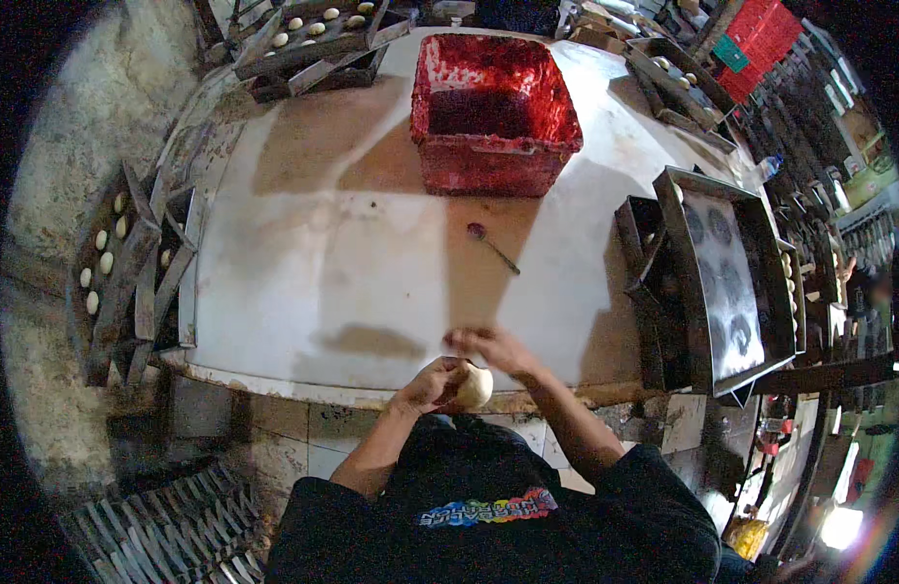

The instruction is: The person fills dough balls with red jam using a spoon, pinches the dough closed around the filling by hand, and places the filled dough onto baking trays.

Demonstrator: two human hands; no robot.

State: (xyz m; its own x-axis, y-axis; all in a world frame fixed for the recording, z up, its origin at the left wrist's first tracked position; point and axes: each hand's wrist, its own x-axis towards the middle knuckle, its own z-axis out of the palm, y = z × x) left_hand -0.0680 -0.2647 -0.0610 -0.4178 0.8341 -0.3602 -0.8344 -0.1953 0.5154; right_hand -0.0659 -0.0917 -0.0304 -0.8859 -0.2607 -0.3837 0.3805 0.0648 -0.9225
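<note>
My left hand (428, 387) grips a pale, smooth dough ball (475, 387) at the near table edge, low in the middle of the view. My right hand (493, 350) hovers just above it, fingers loosely extended leftward, with dark red at the tips; I see nothing clearly held in it. Beyond my hands, a metal spoon (498, 253) with dark red on its bowl lies on the pale worktop (264, 263). A large red plastic container (490, 170), smeared inside with red paste, stands at the back.
Metal trays with dough balls stand at back left (318, 44), left (128, 287) and back right (678, 88). A flour-dusted tray (722, 282) rests on other trays at right. Stacked red crates (761, 24) are behind. Part of another person (848, 268) shows at far right.
</note>
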